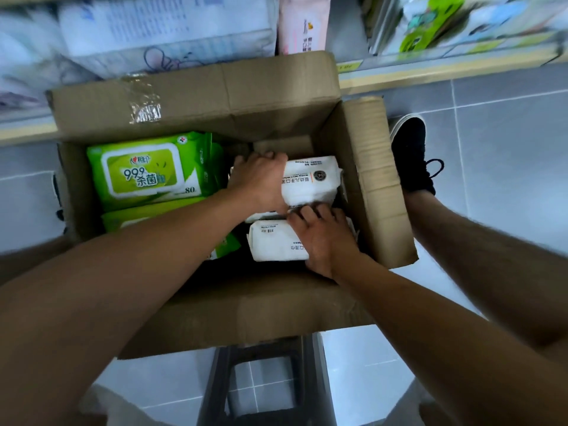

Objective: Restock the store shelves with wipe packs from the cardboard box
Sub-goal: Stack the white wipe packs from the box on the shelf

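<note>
Grey floor tiles (507, 124) run under a low store shelf (430, 72) whose pale edge crosses the view from nine o'clock up to two o'clock, with blurred tissue bundles (153, 29) and a pink pack (302, 23) stacked above it. Below that shelf sits the open cardboard box (215, 96), apparently raised on a dark stool (264, 379) seen at six o'clock.

At the box's nine o'clock side lie green wipe packs (147, 170), the top one flat with its label up, others partly hidden beneath it and under the forearm. Next comes the left hand (261, 179), reaching in near the centre; its fingers curl over the far edge of the upper white wipe pack (310, 182), so it grasps that pack. Just below, toward five o'clock, the right hand (325, 238) lies on the lower white wipe pack (276, 244), fingertips bent at the seam between the two white packs; whether it truly clamps this pack or only presses on it, I cannot tell. At three o'clock the box's side flap (378, 179) stands up, and beyond it a black shoe (412, 155) rests on the tiles.

Risk, as I judge it: the white packs are soft and slick, so a lift by one edge could let one slip back into the box, and leaning weight on the box could tip it off the narrow stool.
</note>
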`<control>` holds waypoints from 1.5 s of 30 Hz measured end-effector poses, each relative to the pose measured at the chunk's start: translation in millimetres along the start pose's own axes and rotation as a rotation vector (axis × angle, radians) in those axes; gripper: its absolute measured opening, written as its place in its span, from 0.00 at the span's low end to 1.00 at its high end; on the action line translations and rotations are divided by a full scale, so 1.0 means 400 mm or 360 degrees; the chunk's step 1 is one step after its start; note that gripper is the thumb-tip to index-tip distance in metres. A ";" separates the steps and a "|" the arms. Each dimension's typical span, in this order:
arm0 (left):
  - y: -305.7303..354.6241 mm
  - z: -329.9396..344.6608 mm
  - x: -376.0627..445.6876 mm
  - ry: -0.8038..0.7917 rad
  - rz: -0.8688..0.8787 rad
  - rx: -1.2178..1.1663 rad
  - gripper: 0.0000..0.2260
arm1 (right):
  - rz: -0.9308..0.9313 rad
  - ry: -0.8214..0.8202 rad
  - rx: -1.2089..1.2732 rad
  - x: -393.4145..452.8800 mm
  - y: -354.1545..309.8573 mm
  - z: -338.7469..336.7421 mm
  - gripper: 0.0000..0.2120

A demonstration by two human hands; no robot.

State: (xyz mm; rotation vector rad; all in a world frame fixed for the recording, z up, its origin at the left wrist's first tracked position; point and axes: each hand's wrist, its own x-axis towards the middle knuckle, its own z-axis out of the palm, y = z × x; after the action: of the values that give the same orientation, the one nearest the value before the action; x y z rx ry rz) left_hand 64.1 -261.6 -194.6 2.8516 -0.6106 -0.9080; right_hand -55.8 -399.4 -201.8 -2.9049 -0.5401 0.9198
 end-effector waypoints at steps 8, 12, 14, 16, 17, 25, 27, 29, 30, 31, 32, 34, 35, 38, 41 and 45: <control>-0.032 -0.255 -0.184 0.0486 -0.0223 -0.0167 0.45 | 0.0160 0.0269 0.0003 -0.107 -0.049 -0.184 0.44; -0.077 -0.346 -0.301 0.0694 -0.0266 -0.0242 0.43 | 0.0223 0.0482 0.0020 -0.178 -0.070 -0.274 0.44; -0.096 -0.380 -0.360 0.0755 -0.0323 -0.0281 0.44 | 0.0267 0.0550 0.0043 -0.208 -0.081 -0.319 0.44; -0.112 -0.410 -0.413 0.0832 -0.0388 -0.0306 0.44 | 0.0308 0.0614 0.0050 -0.231 -0.087 -0.360 0.44; -0.120 -0.425 -0.438 0.0878 -0.0415 -0.0316 0.44 | 0.0334 0.0645 0.0060 -0.241 -0.088 -0.380 0.44; -0.191 -0.532 -0.578 0.1143 -0.0541 -0.0437 0.43 | 0.0460 0.0906 0.0157 -0.276 -0.092 -0.539 0.42; -0.205 -0.558 -0.596 0.1188 -0.0589 -0.0453 0.44 | 0.0481 0.0987 0.0173 -0.280 -0.086 -0.588 0.43; -0.217 -0.582 -0.606 0.1227 -0.0634 -0.0484 0.42 | 0.0470 0.1083 0.0147 -0.277 -0.074 -0.637 0.44; -0.220 -0.593 -0.609 0.1248 -0.0645 -0.0492 0.41 | 0.0460 0.1126 0.0113 -0.273 -0.066 -0.662 0.45; -0.224 -0.602 -0.609 0.1266 -0.0650 -0.0493 0.40 | 0.0458 0.1156 0.0077 -0.268 -0.057 -0.688 0.45; -0.228 -0.611 -0.606 0.1283 -0.0650 -0.0489 0.40 | 0.0462 0.1185 0.0044 -0.261 -0.049 -0.714 0.46; -0.236 -0.629 -0.596 0.1309 -0.0647 -0.0483 0.39 | 0.0469 0.1257 -0.0001 -0.243 -0.033 -0.766 0.47; -0.241 -0.638 -0.588 0.1316 -0.0647 -0.0480 0.39 | 0.0474 0.1296 -0.0017 -0.231 -0.026 -0.793 0.47; -0.257 -0.662 -0.560 0.1333 -0.0644 -0.0490 0.39 | 0.0479 0.1400 -0.0053 -0.184 -0.009 -0.881 0.46; -0.276 -0.688 -0.534 0.1347 -0.0659 -0.0468 0.40 | 0.0445 0.1517 -0.0120 -0.129 0.003 -0.974 0.46; -0.302 -0.729 -0.498 0.1362 -0.0673 -0.0459 0.40 | 0.0364 0.1617 -0.0259 -0.027 0.018 -1.072 0.41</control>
State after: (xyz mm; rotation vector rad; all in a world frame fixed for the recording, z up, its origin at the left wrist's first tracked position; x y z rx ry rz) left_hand 124.4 -82.4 127.0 2.7430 0.2047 0.2404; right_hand 180.9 -384.4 155.6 -3.0671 -0.1887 -0.6568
